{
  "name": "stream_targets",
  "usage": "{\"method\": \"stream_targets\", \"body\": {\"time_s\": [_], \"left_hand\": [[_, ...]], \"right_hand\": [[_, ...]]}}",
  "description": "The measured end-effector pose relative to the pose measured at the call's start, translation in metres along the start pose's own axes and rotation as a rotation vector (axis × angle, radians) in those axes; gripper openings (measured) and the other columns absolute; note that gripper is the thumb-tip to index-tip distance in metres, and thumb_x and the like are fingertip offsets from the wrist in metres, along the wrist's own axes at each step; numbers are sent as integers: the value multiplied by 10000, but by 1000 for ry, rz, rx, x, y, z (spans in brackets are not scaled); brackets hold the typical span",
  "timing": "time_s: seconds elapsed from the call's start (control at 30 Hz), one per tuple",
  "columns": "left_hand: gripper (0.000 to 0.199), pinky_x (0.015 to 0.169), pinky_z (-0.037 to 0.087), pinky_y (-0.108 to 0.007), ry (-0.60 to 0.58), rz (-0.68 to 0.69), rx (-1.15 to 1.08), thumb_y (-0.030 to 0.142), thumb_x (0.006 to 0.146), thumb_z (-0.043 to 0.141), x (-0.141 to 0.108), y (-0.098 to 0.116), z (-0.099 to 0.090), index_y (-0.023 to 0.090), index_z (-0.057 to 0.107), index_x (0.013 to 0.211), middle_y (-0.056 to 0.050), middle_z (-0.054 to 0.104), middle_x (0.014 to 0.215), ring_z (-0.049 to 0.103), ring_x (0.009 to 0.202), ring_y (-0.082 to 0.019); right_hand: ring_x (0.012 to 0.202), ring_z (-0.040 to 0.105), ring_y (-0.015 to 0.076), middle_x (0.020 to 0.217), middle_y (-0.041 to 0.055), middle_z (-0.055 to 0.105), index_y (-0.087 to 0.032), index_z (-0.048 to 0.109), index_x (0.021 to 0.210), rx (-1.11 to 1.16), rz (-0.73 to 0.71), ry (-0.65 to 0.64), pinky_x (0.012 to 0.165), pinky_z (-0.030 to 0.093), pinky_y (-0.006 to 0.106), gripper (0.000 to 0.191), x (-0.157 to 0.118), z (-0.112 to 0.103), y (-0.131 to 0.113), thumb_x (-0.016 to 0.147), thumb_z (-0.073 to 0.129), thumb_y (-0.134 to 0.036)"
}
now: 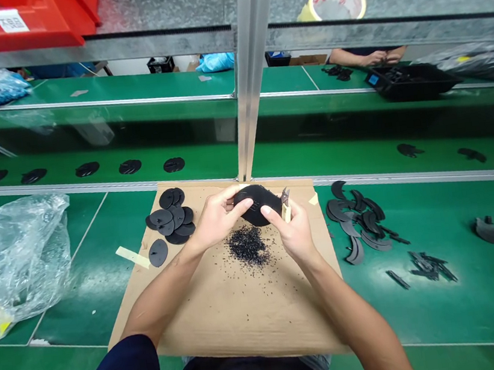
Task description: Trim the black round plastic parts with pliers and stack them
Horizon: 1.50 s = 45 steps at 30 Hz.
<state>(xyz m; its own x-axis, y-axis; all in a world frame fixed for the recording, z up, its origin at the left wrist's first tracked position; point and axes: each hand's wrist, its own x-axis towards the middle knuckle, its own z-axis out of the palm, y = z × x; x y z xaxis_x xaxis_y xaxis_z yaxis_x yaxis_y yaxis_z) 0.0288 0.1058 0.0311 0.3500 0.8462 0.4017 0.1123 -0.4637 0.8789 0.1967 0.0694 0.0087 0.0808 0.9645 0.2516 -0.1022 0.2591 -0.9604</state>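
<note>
Both hands hold one black oval plate (257, 205) above a brown cardboard sheet (227, 309). My left hand (220, 216) grips its left side, thumb on top. My right hand (293, 227) has its thumb on the plate's right edge and also holds a small cutter (285, 204) with a pale handle, tip pointing up. Just below the plate lies a heap of tiny black bits (248, 246). Several black discs (173, 216) are piled on the cardboard's left part. Curved black pieces (362, 212) lie right of the cardboard.
Slim black parts (430, 266) lie at the right. A clear plastic bag (16, 264) is at the left. A metal post (252, 57) rises behind the cardboard. Black pieces (130, 166) line the green strip beyond. Another person's hands (378, 58) are at the far bench.
</note>
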Motion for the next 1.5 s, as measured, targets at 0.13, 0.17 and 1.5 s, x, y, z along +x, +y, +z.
{"method": "stream_targets", "body": {"time_s": [0.13,0.17,1.5], "left_hand": [[250,808,636,-282,30,184,210,327,983,636,-4,8,-6,154,741,1130,-74,780,1029,745,903,-168],[224,825,632,-285,27,270,307,290,984,636,-6,11,-8,156,743,1129,-75,780,1032,742,913,-167],[263,807,610,-272,-63,430,385,220,917,733,-15,37,-17,162,727,1173,-78,772,1054,726,905,-149]], "right_hand": [[899,688,210,960,60,732,-195,709,1024,-181,-155,-22,808,589,358,339,1,-7,-6,883,723,-503],[901,685,204,980,60,731,-198,706,1029,-244,-217,-15,809,584,353,306,2,-10,-8,886,731,-468],[774,616,166,936,44,695,-198,662,1057,-618,-627,-196,705,500,319,167,6,-44,-34,898,708,-217]]}}
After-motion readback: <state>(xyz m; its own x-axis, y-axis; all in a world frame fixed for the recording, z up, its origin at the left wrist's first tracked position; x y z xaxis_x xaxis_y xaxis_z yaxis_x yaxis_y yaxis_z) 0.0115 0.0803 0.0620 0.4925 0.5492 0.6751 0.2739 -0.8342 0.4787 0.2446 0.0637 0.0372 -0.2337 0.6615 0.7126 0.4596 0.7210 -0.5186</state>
